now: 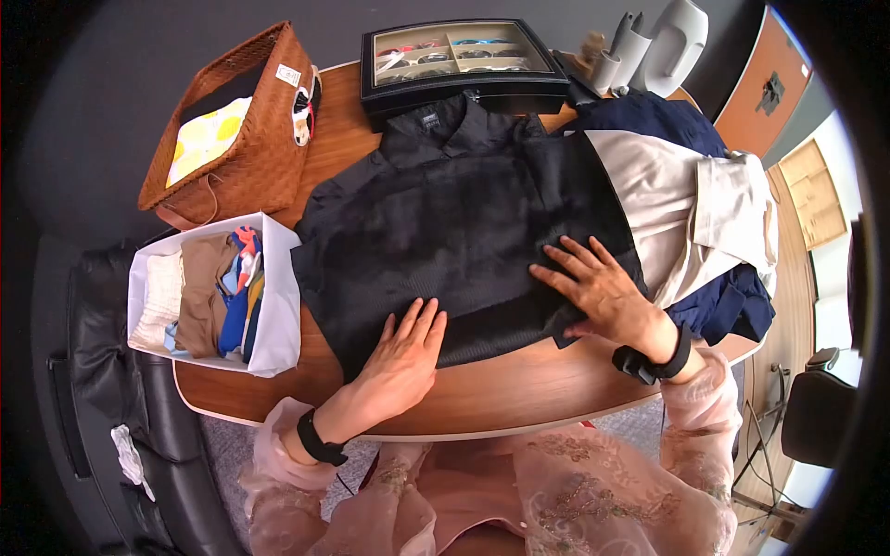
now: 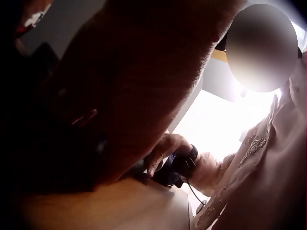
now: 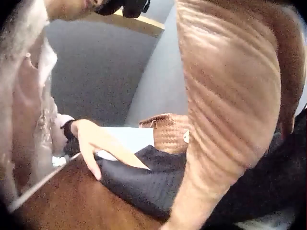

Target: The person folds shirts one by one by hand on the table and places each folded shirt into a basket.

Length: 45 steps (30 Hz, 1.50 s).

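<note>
A black collared garment (image 1: pixel 445 222) lies spread on the wooden table, its collar toward the glass-topped case. The left hand (image 1: pixel 400 363) rests on its lower left part with straight fingers. Fingers spread, the right hand (image 1: pixel 601 295) lies flat on the lower right part, near a light beige garment (image 1: pixel 649 185). In the right wrist view the left hand (image 3: pixel 98 143) touches the edge of the black cloth (image 3: pixel 144 177). The left wrist view is mostly dark, with the right hand (image 2: pixel 165 151) beyond the near forearm.
A white box (image 1: pixel 287 315) of folded clothes and a woven basket (image 1: pixel 278 120) stand at the left. The glass-topped case (image 1: pixel 464 93) is at the back, with white containers (image 1: pixel 675 51) to its right. Navy cloth (image 1: pixel 728 310) lies under the beige garment.
</note>
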{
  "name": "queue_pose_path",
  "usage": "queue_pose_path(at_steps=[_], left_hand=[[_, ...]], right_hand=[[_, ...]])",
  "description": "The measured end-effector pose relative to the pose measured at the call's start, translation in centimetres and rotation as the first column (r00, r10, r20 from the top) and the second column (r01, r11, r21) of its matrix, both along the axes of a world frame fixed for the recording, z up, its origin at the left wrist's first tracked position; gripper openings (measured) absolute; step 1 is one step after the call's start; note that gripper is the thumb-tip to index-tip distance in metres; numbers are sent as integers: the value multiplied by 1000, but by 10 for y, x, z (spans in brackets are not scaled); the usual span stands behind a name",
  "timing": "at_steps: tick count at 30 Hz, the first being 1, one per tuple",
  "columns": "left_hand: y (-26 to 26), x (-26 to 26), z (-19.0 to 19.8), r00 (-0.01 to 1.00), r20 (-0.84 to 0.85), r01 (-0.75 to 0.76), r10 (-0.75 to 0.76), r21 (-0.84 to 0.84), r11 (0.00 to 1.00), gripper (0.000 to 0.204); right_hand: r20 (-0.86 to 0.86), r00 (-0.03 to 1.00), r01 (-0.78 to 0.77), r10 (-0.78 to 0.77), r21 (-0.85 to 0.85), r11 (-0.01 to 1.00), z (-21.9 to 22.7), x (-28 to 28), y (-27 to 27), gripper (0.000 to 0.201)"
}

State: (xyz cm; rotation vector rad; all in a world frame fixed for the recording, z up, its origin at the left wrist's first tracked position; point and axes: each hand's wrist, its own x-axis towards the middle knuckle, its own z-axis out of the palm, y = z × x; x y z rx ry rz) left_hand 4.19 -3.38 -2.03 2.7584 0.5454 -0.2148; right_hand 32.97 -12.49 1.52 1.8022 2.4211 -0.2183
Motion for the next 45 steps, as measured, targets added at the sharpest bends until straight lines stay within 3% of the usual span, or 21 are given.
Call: queue_pose_path(at_steps=[4,8,10,12,14,15,16,19,22,24,27,28,29,31,34,36,39,41,42,44,45], left_hand=[[-8,-10,3,999,-36,-19,22,98,995,59],[-7,-21,1,999,12,-31,29,162,986,47],[1,-24,13,989,107,-97,98,-16,995,34],[10,-23,43,947,261,-154,188,-145,977,17],[17,-29,59,896,310,-235,319,-279,931,15],[19,-29,75,893,272,-262,359,-336,905,14],[23,-32,82,893,273,-262,358,-334,906,14],[33,-37,94,947,219,-116,236,-453,884,14],[52,-33,88,969,170,-87,181,-449,889,14],[68,-30,80,951,193,-169,240,-322,932,16],[93,-21,64,899,312,-251,308,-210,945,16],[97,-17,61,889,335,-300,312,-88,950,17],[101,-13,55,879,359,-349,315,32,937,18],[117,-4,31,883,333,-377,332,79,923,17],[128,6,2,922,142,-379,359,147,914,15],[127,8,-26,916,183,-388,357,177,905,13],[115,11,-21,900,172,-432,401,221,874,15],[107,10,-12,923,279,-362,264,402,841,23],[102,12,-7,923,280,-364,265,402,840,23],[82,22,7,845,530,-221,76,215,951,35],[72,28,9,852,521,-150,61,131,980,43]], right_hand=[[88,993,65,-76,124,990,0,18,-16,59],[15,997,67,-72,217,974,10,36,-26,37],[-53,997,68,-55,286,956,26,37,-27,27],[-209,967,180,-147,148,973,52,35,-29,22],[-235,965,157,-117,159,975,75,34,-30,19],[-282,944,193,-170,54,980,84,36,-33,19],[-322,919,222,-227,-54,974,90,38,-34,19],[-350,921,162,-170,-50,985,100,48,-34,14],[-316,920,203,-232,-120,972,118,49,-17,14],[-266,914,312,-308,-29,950,120,53,0,18],[-221,950,292,-222,367,883,81,69,42,20],[-222,961,253,-164,474,843,65,75,55,19],[-160,964,265,-213,494,828,53,76,66,19],[-85,956,279,-282,564,777,22,75,82,18],[11,966,205,-258,572,794,-34,87,95,17],[40,957,224,-287,528,820,-46,79,97,12],[57,952,231,-301,509,829,-44,77,96,8],[35,955,230,-295,542,808,-40,73,94,8],[35,955,228,-293,543,808,-38,73,94,8],[-41,963,244,-267,560,792,-35,74,95,9],[-41,963,242,-266,559,793,-34,74,96,9]])
